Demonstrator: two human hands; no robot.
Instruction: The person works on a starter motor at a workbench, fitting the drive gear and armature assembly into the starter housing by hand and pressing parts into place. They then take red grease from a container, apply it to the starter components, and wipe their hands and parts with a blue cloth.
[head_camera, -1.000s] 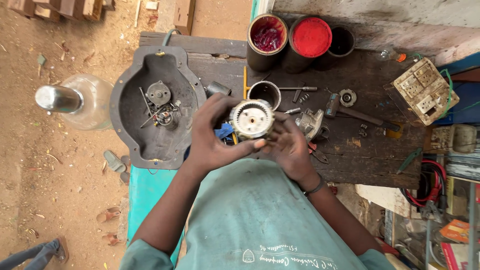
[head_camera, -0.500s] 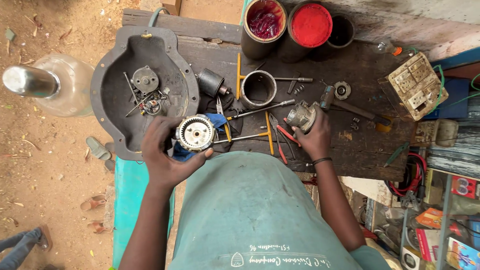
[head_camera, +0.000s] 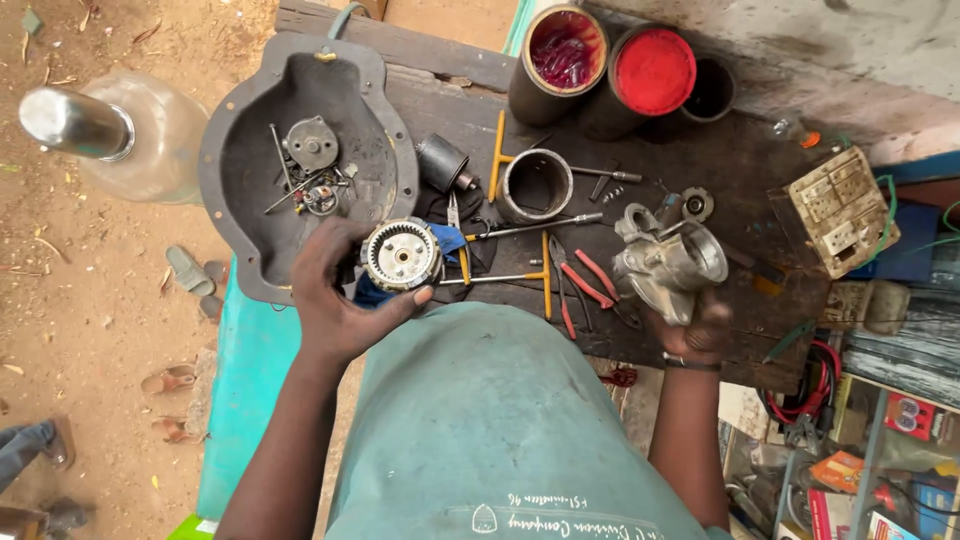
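Dark wooden bench (head_camera: 740, 170), crowded; bare strip only along its near edge. Grey housing pan (head_camera: 240, 170) overhangs the left edge. Right hand (head_camera: 695, 325) grasps the silver motor casing (head_camera: 668, 262) above the near right edge. Left hand (head_camera: 335, 300) grips the round toothed gear drum (head_camera: 402, 254) beside the pan's rim. Metal ring (head_camera: 538, 184) lies mid-bench, between them.

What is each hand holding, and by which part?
The left hand grips a round toothed metal part by its outer rim. The right hand cradles a silver cast housing from its lower end.
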